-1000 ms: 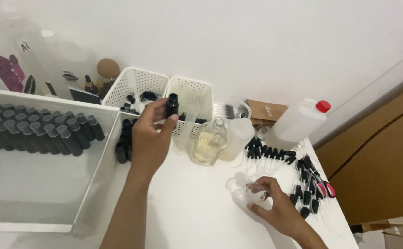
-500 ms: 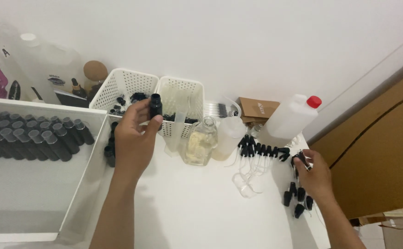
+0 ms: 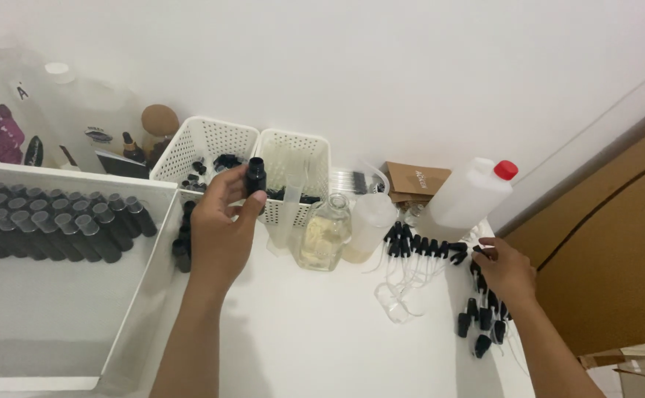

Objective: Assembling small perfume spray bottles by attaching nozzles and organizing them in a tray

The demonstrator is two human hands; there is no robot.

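small black bottle (image 3: 255, 178) half-hidden by fingers (image 3: 228, 184)

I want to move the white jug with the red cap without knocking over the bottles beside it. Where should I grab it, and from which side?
Grip the white jug around its upper body just below the red cap, probably coming from the right, by the wall. It leans, cap to the upper right, so that end is free, while the squeeze bottle and glass bottle crowd its left.
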